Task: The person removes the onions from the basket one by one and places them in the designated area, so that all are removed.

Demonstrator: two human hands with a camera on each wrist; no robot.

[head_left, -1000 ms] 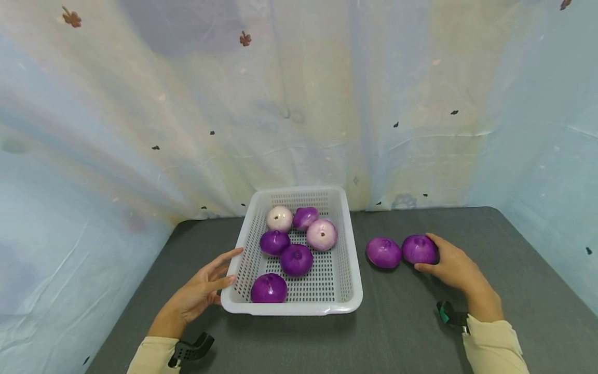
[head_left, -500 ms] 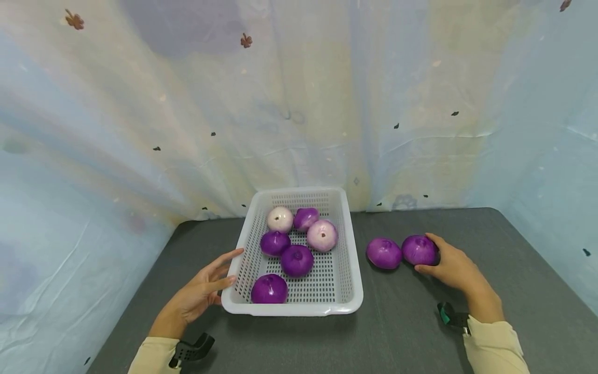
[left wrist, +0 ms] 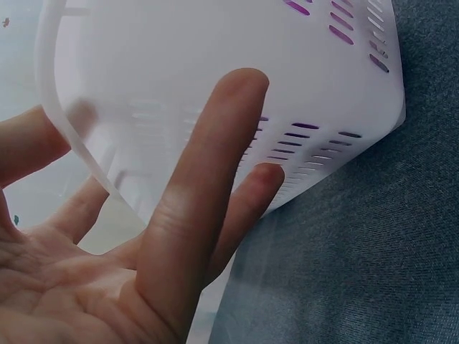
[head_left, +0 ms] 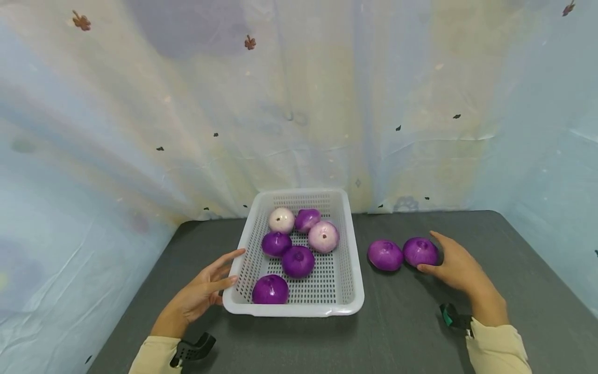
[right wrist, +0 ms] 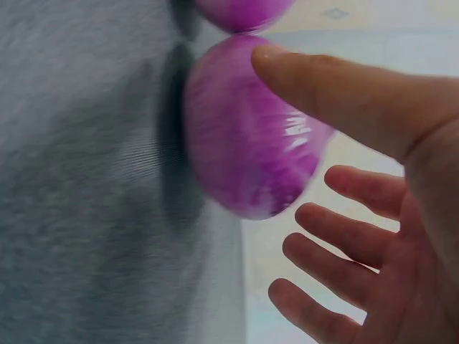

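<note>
Two glossy purple onions lie side by side on the dark table, a left one (head_left: pixel 385 255) and a right one (head_left: pixel 421 252). My right hand (head_left: pixel 455 265) is spread around the right onion's outer side. Its thumb (right wrist: pixel 323 79) overlaps that onion in the right wrist view, while the other fingers stand apart from it. A white perforated plastic basket (head_left: pixel 308 310) holds several onions, some purple and some pale. My left hand (head_left: pixel 198 291) rests at the basket's left rim with fingers extended. In the left wrist view, fingers (left wrist: pixel 208 179) lie along the outside of the basket wall.
The dark grey table (head_left: pixel 388 332) extends around the basket and the loose onions. A patterned pale curtain (head_left: pixel 308 104) hangs behind its far edge and along both sides. Black straps with cream sleeves (head_left: pixel 497 345) are around the wrists.
My right hand's fingers have loosened slightly from the right onion, with the index finger lifting off it. The left hand and basket stay put; the view shifts slightly.
</note>
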